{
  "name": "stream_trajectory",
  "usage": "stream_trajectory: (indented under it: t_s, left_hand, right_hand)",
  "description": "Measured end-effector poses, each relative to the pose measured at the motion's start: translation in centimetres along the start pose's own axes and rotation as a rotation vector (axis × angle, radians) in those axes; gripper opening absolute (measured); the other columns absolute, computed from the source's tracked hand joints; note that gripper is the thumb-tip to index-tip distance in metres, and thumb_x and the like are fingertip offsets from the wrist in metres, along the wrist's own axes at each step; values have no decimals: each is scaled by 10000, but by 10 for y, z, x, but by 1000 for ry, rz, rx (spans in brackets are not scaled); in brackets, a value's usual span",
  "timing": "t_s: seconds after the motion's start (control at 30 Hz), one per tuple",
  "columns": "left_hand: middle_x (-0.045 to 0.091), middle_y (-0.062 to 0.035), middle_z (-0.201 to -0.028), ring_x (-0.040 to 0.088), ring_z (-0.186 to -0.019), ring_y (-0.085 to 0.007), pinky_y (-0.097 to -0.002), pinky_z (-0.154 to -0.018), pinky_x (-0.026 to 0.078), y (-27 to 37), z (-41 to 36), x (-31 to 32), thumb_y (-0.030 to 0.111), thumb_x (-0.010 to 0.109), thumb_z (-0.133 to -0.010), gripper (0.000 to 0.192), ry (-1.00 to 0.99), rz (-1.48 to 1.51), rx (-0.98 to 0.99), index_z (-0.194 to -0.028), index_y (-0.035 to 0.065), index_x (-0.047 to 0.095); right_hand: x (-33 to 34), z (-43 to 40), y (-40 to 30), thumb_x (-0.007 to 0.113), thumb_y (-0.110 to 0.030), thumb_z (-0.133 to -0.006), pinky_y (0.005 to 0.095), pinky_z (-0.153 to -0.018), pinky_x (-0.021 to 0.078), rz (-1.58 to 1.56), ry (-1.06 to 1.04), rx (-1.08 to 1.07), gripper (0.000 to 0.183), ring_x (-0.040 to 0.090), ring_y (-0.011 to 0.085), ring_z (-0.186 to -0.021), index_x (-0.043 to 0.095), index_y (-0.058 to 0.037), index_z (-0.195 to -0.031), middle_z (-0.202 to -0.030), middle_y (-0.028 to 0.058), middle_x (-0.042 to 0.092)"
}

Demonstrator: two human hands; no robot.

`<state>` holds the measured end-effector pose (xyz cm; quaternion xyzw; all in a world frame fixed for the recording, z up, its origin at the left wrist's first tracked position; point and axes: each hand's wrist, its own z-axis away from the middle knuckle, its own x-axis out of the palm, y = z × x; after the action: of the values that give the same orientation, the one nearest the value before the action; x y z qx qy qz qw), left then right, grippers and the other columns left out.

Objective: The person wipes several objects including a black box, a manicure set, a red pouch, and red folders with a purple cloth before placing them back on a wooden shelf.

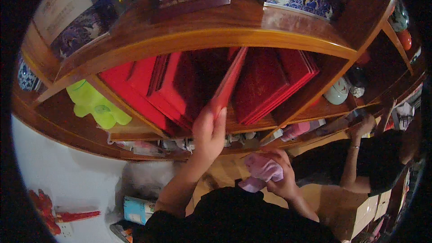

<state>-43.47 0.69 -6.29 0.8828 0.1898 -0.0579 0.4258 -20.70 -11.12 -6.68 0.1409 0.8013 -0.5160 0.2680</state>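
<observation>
My left hand (pixel 210 131) grips the near end of a thin red folder or book (pixel 231 77), which stands on edge in a wooden shelf compartment. Other red folders lean to its left (pixel 172 91), and a stack of dark red ones (pixel 263 87) leans to its right. My right hand (pixel 285 175) holds a crumpled pink cloth (pixel 263 170) in front of my body, below the shelf. The far end of the held folder is hidden in the compartment's shade.
The shelf's curved wooden edge (pixel 209 40) runs above the compartment. A lime-green item (pixel 99 106) lies at left, a pale ceramic jar (pixel 336 91) at right. Small items line a lower shelf. A co-worker in black (pixel 374 162) reaches to the shelves at right, near cardboard boxes (pixel 366 214).
</observation>
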Motion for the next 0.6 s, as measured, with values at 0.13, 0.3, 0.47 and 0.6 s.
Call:
stream_trajectory:
  t_s: [0.13, 0.3, 0.47, 0.6]
  left_hand:
    - [677, -99, -957, 639, -836, -202, -320, -741, 490, 28, 36, -61, 112, 581, -989, 222, -82, 11, -100, -1170, -17, 604]
    - [567, -114, -1332, 553, -1206, -241, -390, -1010, 443, 40, 85, -86, 84, 566, -986, 385, -47, 658, -604, -1350, -16, 494]
    - [589, -64, -1235, 564, -1085, -117, -301, -881, 470, 103, 107, -54, 94, 559, -1005, 315, -59, 1016, -727, -1304, -2, 541]
    - [590, -67, -1249, 562, -1116, -125, -307, -914, 468, 112, 150, -23, 114, 581, -993, 323, -249, 820, -713, -1297, 11, 549]
  right_hand:
    - [7, 21, -2, 725, -7, -647, 412, -1042, 419, -81, 67, 47, 665, 513, 378, -1231, 546, 6, -1288, -1300, 195, 535]
    - [-4, 47, 15, 712, -17, -702, 395, -1009, 444, -150, 190, 150, 672, 564, 339, -1177, 476, -9, -1331, -1296, 180, 540]
    - [-64, 15, -8, 667, -5, -712, 426, -1036, 411, -32, 337, -339, 549, 543, 333, -1209, 559, -35, -1249, -1299, 198, 550]
    - [-77, -5, -48, 597, 46, -662, 433, -1070, 378, 267, 519, -375, 685, 511, 365, -1236, 548, -54, -1338, -1320, 198, 534]
